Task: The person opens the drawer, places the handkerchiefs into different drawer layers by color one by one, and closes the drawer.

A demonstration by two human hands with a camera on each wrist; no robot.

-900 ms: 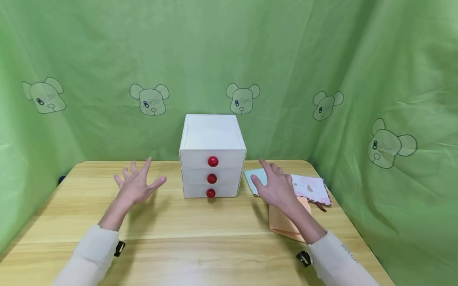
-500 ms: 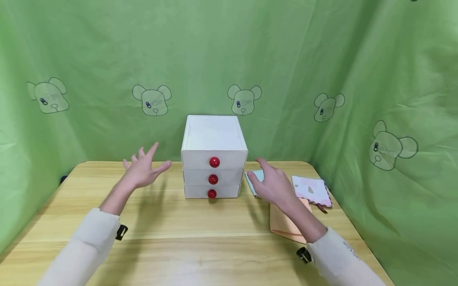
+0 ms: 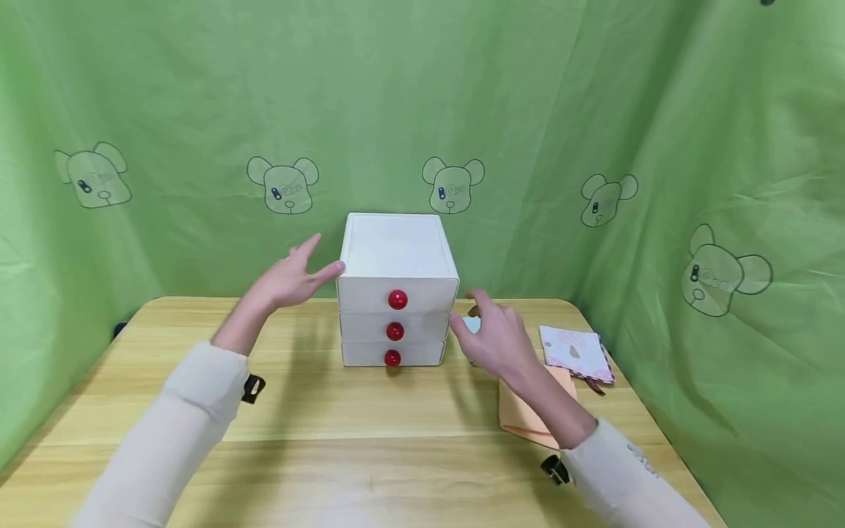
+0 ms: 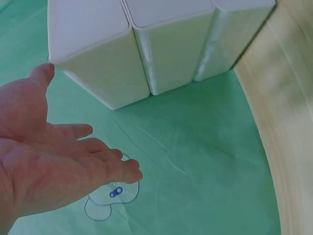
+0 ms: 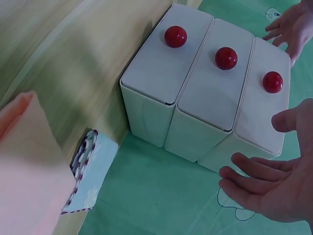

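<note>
A white three-drawer cabinet point(image 3: 403, 246) stands at the back of the table, each drawer front bearing a red knob point(image 3: 397, 299). All its drawers are pushed in. My left hand point(image 3: 290, 279) is at the cabinet's upper left side, fingers spread. Its thumb tip is right by the top front corner; whether it touches I cannot tell. On the other side, my right hand point(image 3: 498, 341) hovers with fingers apart and bent a little, thumb near the cabinet's right edge. Neither hand holds anything. In the right wrist view a gap shows between the right hand point(image 5: 274, 181) and the cabinet.
Behind the right hand lies a folded light blue cloth point(image 5: 100, 161), mostly covered in the head view. A folded peach cloth point(image 3: 518, 414) sits under the right forearm. Farther right is a white and pink patterned cloth point(image 3: 574, 352). Green curtain point(image 3: 528, 88) surrounds the table point(image 3: 370, 455).
My left hand has risen and moved right to the cabinet's upper left corner. My right hand has shifted slightly left toward the cabinet's side, covering more of the blue cloth.
</note>
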